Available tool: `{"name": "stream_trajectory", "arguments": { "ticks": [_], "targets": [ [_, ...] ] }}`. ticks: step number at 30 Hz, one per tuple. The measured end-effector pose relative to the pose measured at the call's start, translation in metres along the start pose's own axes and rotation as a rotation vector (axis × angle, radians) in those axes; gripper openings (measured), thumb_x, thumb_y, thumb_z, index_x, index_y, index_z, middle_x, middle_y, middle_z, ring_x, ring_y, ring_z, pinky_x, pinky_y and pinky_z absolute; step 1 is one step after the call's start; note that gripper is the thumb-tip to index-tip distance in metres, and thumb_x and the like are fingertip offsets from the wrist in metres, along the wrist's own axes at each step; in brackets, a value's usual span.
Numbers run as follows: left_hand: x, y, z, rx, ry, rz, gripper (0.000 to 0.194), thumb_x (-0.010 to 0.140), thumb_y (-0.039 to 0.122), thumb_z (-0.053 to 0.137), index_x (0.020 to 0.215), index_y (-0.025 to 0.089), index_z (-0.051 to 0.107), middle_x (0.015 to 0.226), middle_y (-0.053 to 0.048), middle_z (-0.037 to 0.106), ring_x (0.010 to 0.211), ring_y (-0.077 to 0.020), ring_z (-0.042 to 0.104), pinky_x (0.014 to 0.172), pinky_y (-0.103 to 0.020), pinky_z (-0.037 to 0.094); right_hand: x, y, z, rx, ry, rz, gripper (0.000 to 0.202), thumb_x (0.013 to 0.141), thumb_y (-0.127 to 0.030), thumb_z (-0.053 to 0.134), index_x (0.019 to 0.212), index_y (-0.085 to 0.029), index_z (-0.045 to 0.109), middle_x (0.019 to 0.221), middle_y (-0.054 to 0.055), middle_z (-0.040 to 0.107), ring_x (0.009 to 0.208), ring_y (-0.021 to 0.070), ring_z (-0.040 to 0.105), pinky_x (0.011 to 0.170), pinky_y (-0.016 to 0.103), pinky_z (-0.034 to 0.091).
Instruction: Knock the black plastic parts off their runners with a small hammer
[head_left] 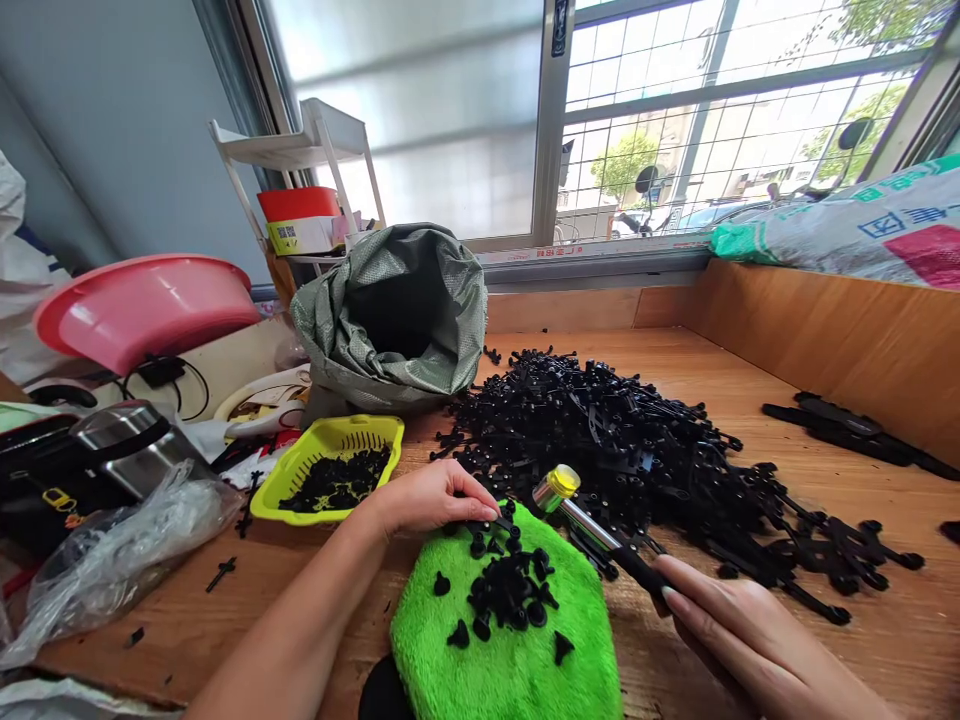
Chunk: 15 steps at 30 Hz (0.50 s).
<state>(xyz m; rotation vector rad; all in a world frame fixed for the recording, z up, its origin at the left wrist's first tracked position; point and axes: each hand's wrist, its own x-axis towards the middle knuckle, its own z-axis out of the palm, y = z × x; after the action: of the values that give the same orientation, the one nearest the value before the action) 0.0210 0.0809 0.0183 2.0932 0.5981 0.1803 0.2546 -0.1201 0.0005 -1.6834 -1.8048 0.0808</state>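
Note:
My left hand point(435, 497) is closed in a pinch at the far edge of a fuzzy green pad point(577, 640). Its fingertips are on a small black plastic piece, partly hidden by the fingers. Several small black plastic parts point(510, 595) lie loose on the pad, some in a cluster. My right hand point(739, 635) is wrapped around the black grip of a small hammer point(592, 522). The hammer has a shiny metal shaft and a yellow-faced head, raised beside the pad's upper right. Behind it spreads a big heap of black plastic parts point(592, 420) on the wooden table.
A yellow basket point(264, 497) with black bits stands left of the pad. An open grey-green woven sack point(319, 345) sits behind it. Further left are a pink basin point(150, 305), a steel container point(142, 450) and a clear plastic bag point(142, 540). A wooden board point(847, 340) edges the right side.

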Motion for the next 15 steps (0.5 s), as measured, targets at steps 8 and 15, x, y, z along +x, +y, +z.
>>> {"name": "stream_trajectory", "arguments": {
  "ticks": [8,15],
  "targets": [
    [-0.001,0.004,-0.002,0.151,-0.004,0.02,0.026,0.074,0.033,0.053,0.088,0.018,0.069,0.08,-0.003,0.07,0.066,-0.0139,0.058,0.058,-0.019,0.039,0.005,-0.012,0.004,-0.275,0.053,-0.25,0.039,0.093,-0.03,0.021,0.098,-0.017,0.058,0.077,0.006,0.064,0.062,0.0223,0.061,0.049,0.027,0.05],
    [-0.004,0.019,-0.001,0.387,0.058,0.088,0.018,0.076,0.03,0.054,0.081,0.024,0.069,0.081,0.002,0.071,0.074,-0.0124,0.058,0.085,-0.025,0.026,0.005,-0.015,0.003,-0.331,0.084,-0.28,0.034,0.094,-0.027,0.021,0.1,-0.017,0.053,0.083,0.009,0.064,0.067,0.0223,0.061,0.049,0.027,0.048]
  ]
}}
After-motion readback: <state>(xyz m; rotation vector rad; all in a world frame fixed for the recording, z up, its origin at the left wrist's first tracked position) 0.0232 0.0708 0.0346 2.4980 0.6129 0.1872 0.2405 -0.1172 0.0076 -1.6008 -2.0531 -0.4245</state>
